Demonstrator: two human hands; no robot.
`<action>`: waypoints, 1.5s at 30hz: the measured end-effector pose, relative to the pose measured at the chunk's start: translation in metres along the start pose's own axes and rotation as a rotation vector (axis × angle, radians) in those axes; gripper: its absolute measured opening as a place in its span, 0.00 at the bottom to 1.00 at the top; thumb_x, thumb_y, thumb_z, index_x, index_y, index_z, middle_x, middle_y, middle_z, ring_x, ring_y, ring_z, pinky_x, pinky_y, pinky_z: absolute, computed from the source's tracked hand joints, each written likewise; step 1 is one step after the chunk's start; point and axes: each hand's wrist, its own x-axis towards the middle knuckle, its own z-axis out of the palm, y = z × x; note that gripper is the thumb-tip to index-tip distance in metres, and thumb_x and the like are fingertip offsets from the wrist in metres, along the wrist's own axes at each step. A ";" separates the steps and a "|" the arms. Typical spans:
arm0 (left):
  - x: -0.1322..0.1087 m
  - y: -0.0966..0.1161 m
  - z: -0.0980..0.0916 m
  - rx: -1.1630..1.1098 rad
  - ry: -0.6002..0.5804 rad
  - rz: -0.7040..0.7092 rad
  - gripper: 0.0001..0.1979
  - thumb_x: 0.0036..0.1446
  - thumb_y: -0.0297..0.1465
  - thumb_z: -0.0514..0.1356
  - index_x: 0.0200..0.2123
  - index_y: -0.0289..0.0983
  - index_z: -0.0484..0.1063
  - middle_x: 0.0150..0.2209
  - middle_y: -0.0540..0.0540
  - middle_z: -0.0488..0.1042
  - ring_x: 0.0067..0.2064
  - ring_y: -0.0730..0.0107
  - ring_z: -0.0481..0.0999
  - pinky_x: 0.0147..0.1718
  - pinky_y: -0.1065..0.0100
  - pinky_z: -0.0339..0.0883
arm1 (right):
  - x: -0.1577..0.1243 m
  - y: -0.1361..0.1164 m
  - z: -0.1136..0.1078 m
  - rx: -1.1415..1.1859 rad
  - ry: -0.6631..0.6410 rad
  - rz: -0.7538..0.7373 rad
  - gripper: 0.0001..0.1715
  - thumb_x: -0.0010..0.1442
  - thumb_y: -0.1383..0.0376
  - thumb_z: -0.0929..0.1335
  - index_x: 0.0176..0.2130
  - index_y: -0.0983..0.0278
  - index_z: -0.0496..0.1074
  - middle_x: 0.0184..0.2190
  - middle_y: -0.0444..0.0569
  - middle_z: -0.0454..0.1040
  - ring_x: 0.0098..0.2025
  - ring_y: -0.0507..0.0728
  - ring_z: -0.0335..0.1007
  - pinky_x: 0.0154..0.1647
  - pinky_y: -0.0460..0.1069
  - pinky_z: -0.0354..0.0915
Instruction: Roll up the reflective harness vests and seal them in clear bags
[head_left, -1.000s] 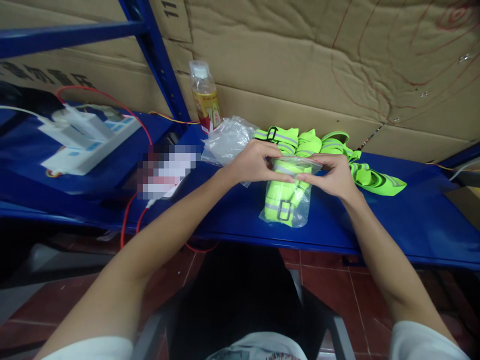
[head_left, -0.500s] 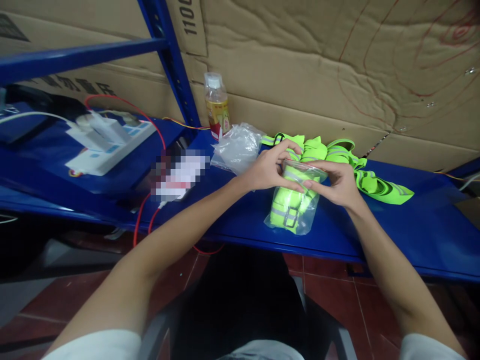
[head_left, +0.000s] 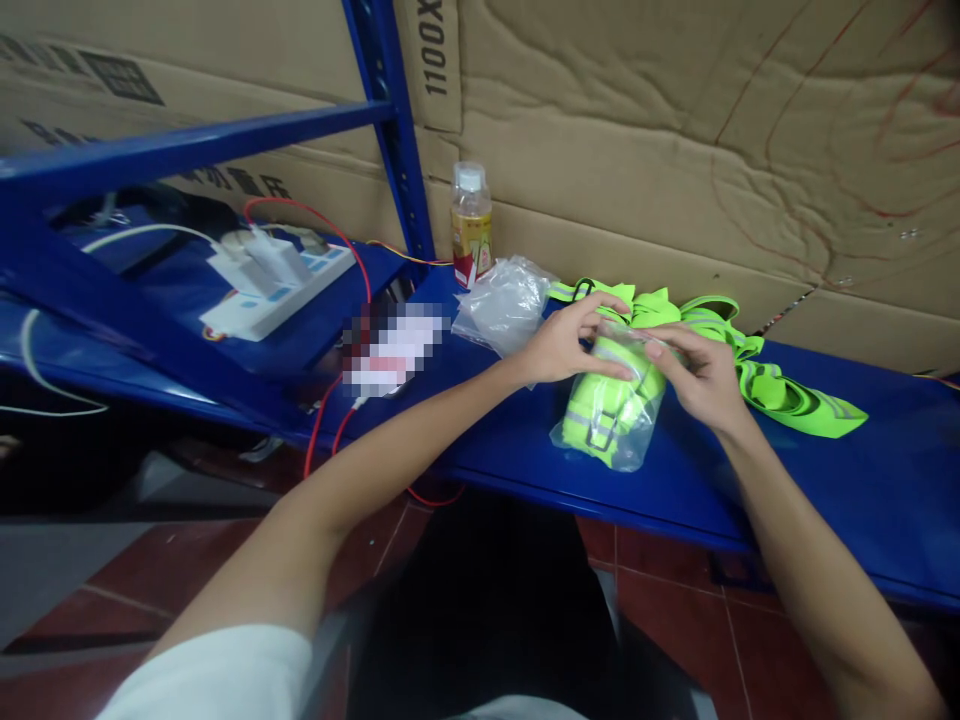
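Note:
A clear plastic bag (head_left: pixel 628 452) with a folded neon-yellow reflective strap (head_left: pixel 587 428) and its dark buckle inside rests on the blue shelf. My left hand (head_left: pixel 574 342) grips the bag's upper left side, thumb across the front. On the upper right, my right hand (head_left: pixel 703 372) pinches the bag near its mouth between thumb and fingers. Behind the hands lie several more bundled reflective straps (head_left: pixel 799 402), partly covered by my fingers. Left of my left hand is a pile of empty clear bags (head_left: pixel 504 305).
A bottle with a yellow and red label (head_left: pixel 472 235) stands against the cardboard wall (head_left: pixel 600 170). Further left are a blurred-out phone (head_left: pixel 394 350) on a cable and a white power strip (head_left: pixel 281 295) with plugs. A blue shelf post (head_left: pixel 394 140) rises behind.
The view has swung left, so everything sits further right. My right thumb has drawn back from the left thumb towards the bag's right edge. The left hand keeps its grip.

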 end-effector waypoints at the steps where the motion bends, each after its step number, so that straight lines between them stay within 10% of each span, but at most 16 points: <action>1: 0.001 0.001 -0.001 -0.028 0.022 -0.011 0.43 0.39 0.36 0.83 0.57 0.41 0.69 0.48 0.43 0.80 0.49 0.59 0.82 0.45 0.63 0.74 | 0.001 0.002 0.000 0.015 0.078 0.009 0.14 0.65 0.49 0.76 0.48 0.49 0.86 0.50 0.49 0.85 0.54 0.63 0.81 0.59 0.61 0.76; 6: 0.008 0.001 -0.007 -0.173 0.171 -0.056 0.50 0.30 0.33 0.85 0.59 0.42 0.72 0.48 0.43 0.82 0.50 0.59 0.83 0.49 0.61 0.76 | 0.002 0.015 0.005 0.210 0.189 0.284 0.25 0.59 0.44 0.79 0.50 0.51 0.85 0.45 0.48 0.87 0.46 0.62 0.84 0.45 0.58 0.81; 12: 0.007 0.002 0.007 -0.395 0.242 -0.256 0.23 0.47 0.44 0.80 0.41 0.35 0.84 0.44 0.39 0.86 0.45 0.61 0.85 0.51 0.59 0.78 | -0.002 0.018 0.024 0.349 0.331 0.365 0.18 0.59 0.44 0.79 0.41 0.51 0.86 0.38 0.42 0.87 0.38 0.59 0.83 0.44 0.57 0.81; 23: 0.004 0.003 0.009 -0.384 0.443 -0.288 0.14 0.42 0.34 0.79 0.34 0.36 0.86 0.38 0.44 0.86 0.39 0.64 0.84 0.43 0.63 0.78 | -0.001 0.002 0.033 0.555 0.270 0.588 0.20 0.52 0.44 0.82 0.37 0.54 0.87 0.37 0.46 0.87 0.39 0.60 0.84 0.39 0.56 0.81; 37: 0.008 0.008 0.000 -0.349 0.416 -0.243 0.16 0.47 0.42 0.79 0.33 0.38 0.86 0.41 0.44 0.85 0.40 0.68 0.82 0.40 0.66 0.77 | -0.002 0.009 0.027 0.458 0.404 0.525 0.16 0.51 0.49 0.83 0.37 0.53 0.87 0.36 0.45 0.87 0.35 0.58 0.82 0.33 0.54 0.78; 45: 0.010 0.004 -0.010 -0.388 0.406 -0.254 0.12 0.50 0.38 0.78 0.36 0.38 0.87 0.42 0.42 0.87 0.43 0.64 0.85 0.45 0.63 0.78 | 0.001 0.016 0.016 0.520 0.254 0.524 0.15 0.57 0.48 0.80 0.40 0.53 0.86 0.39 0.45 0.87 0.39 0.58 0.85 0.39 0.55 0.81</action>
